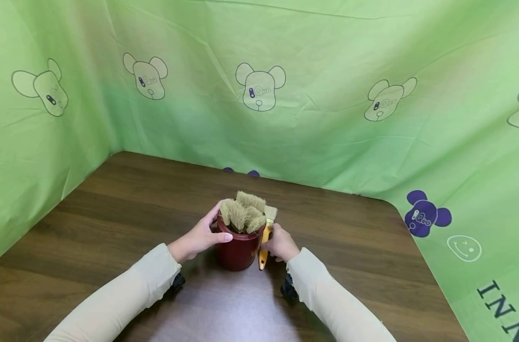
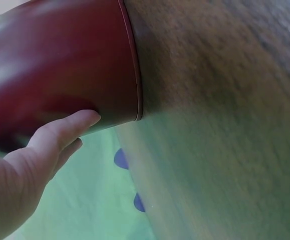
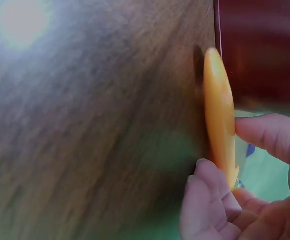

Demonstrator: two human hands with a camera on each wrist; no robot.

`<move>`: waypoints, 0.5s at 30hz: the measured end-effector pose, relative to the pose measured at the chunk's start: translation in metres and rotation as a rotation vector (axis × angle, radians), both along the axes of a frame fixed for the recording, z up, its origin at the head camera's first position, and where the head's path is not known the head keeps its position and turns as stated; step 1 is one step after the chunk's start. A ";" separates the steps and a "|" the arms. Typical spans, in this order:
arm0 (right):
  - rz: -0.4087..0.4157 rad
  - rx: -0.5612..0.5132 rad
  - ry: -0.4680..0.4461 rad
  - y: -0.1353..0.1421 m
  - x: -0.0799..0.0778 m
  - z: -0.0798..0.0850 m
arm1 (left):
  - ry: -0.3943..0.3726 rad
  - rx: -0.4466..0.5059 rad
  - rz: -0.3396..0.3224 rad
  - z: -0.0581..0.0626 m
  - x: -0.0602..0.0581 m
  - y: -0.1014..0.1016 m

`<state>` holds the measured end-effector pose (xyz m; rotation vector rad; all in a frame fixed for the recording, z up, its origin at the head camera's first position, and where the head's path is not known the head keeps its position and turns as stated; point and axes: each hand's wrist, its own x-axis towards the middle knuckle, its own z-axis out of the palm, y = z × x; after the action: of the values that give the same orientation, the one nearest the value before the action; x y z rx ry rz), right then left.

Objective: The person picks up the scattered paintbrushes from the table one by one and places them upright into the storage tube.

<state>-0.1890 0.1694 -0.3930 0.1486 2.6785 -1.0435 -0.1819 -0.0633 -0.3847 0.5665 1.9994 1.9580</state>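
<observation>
A dark red pot [image 1: 238,254] stands upright on the table, with several pale-bristled brushes [image 1: 244,212] bunched inside, bristles up. Their handles are hidden by the pot. My left hand [image 1: 205,237] grips the pot from the left, its thumb at the near rim and its fingers on the far side. In the left wrist view, fingertips touch the pot's smooth wall [image 2: 59,60]. My right hand [image 1: 282,243] pinches the yellow handle of a paintbrush [image 1: 265,237] just right of the pot, bristles upward. The right wrist view shows thumb and fingers on that handle [image 3: 219,110], close beside the pot.
The brown wood-grain table [image 1: 157,190] extends around the pot. A green cloth [image 1: 319,128] with printed bear faces hangs behind and along both sides of the table.
</observation>
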 end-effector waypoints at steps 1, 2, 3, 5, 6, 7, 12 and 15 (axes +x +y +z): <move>0.003 0.003 -0.004 0.001 0.000 0.000 | -0.001 0.002 -0.001 0.000 0.000 0.000; 0.009 0.010 -0.005 0.003 0.001 0.001 | -0.001 0.003 -0.001 0.000 0.000 0.000; 0.016 0.019 -0.005 0.005 0.002 0.001 | -0.001 0.005 -0.004 0.000 0.000 0.000; 0.036 0.040 0.004 0.011 0.004 0.001 | 0.003 0.010 -0.011 0.000 0.000 0.000; 0.048 0.048 0.014 0.014 0.005 0.001 | 0.002 0.015 -0.015 0.000 0.000 0.000; 0.056 0.051 0.018 0.018 0.006 0.001 | 0.000 0.016 -0.016 0.000 0.000 0.000; 0.149 0.019 0.022 0.042 0.010 0.001 | -0.021 0.018 -0.012 0.000 0.001 -0.001; 0.331 -0.003 0.021 0.061 0.008 0.001 | -0.020 0.014 -0.008 0.000 0.001 -0.001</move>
<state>-0.1807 0.2309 -0.3921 -0.2979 2.5986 -0.9460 -0.1808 -0.0643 -0.3843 0.5546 1.9702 1.9665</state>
